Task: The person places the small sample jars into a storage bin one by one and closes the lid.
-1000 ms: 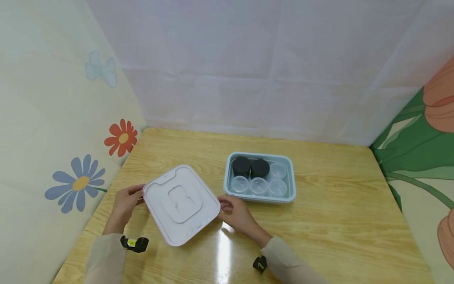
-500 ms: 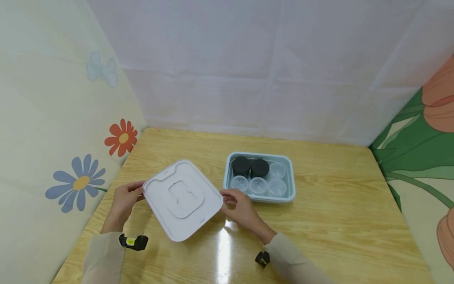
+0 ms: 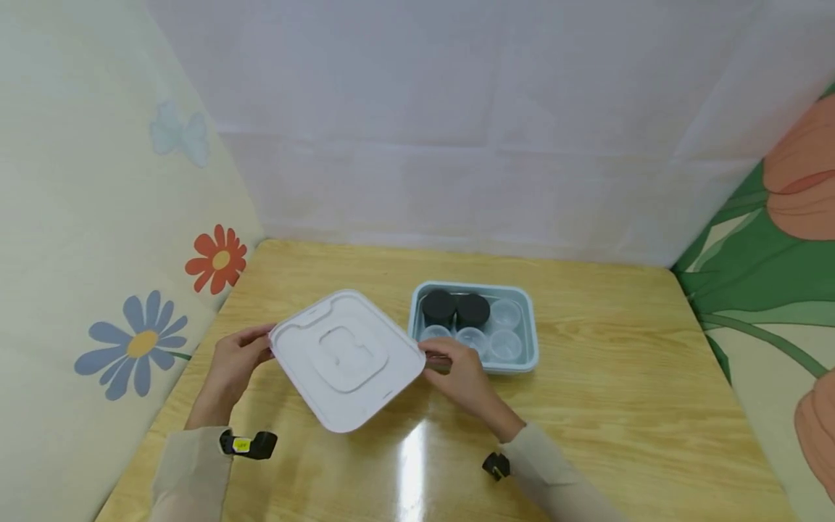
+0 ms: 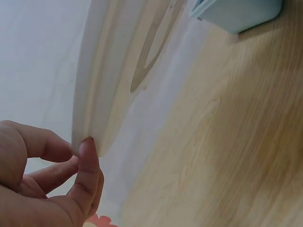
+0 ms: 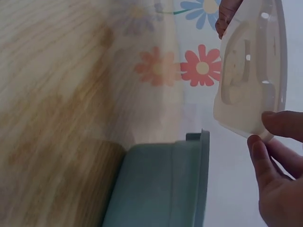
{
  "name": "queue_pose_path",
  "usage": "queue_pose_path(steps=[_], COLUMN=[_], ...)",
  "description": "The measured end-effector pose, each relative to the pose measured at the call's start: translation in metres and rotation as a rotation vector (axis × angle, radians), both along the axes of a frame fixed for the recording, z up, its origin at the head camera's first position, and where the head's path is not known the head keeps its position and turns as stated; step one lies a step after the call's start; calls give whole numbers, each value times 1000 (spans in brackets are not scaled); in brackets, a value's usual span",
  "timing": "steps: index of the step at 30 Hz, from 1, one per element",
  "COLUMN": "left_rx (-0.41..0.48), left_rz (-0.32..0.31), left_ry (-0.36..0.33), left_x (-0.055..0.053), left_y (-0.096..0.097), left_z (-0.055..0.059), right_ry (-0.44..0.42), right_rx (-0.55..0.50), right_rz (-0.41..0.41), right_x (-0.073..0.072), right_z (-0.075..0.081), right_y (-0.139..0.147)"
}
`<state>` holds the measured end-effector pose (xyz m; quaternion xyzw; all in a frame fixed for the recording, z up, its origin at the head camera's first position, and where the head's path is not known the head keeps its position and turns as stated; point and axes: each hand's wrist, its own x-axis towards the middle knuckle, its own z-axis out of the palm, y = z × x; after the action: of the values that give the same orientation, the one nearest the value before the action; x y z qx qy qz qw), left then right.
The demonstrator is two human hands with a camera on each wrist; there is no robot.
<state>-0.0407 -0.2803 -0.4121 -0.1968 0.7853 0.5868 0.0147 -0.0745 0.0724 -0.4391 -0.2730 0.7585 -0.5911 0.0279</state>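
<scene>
A white square lid (image 3: 349, 360) with rounded corners and a raised pattern hangs above the table between both hands. My left hand (image 3: 233, 367) pinches its left corner; in the left wrist view thumb and fingertips meet at that corner of the lid (image 4: 102, 90). At the opposite corner my right hand (image 3: 462, 377) pinches the rim, as the right wrist view shows on the lid (image 5: 251, 94). Close behind the right hand stands a light blue rectangular basin (image 3: 535, 326). Inside are two black-topped round containers (image 3: 472, 311) and several clear round cups (image 3: 506, 345).
The wooden table (image 3: 607, 391) reaches back to a white cloth wall (image 3: 457, 145). Flower-printed cloths flank it, with a blue flower (image 3: 141, 344) on the left and a large tulip (image 3: 802, 181) on the right.
Both hands have shifted the lid to the right and slightly away from me, toward the basin. The right hand now overlaps the basin's near left edge in the head view.
</scene>
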Motion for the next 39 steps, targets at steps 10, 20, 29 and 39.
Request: queue_pose_path(steps=[10,20,29,39], left_rx=[69,304,329,341], left_rz=[-34,-10,-75,-112], left_ry=[56,250,386,484], left_x=[-8,-17,-29,-39], left_y=[18,44,60,74], left_z=[10,18,18,22], right_ry=[-33,-86,-202,-220], right_rx=[-16,-58,-64,-41], right_rz=[-53,-111,-131,-162], right_x=[-4,-9,-12,-11], right_z=[9,15,20,24], right_y=[21,40,58,76])
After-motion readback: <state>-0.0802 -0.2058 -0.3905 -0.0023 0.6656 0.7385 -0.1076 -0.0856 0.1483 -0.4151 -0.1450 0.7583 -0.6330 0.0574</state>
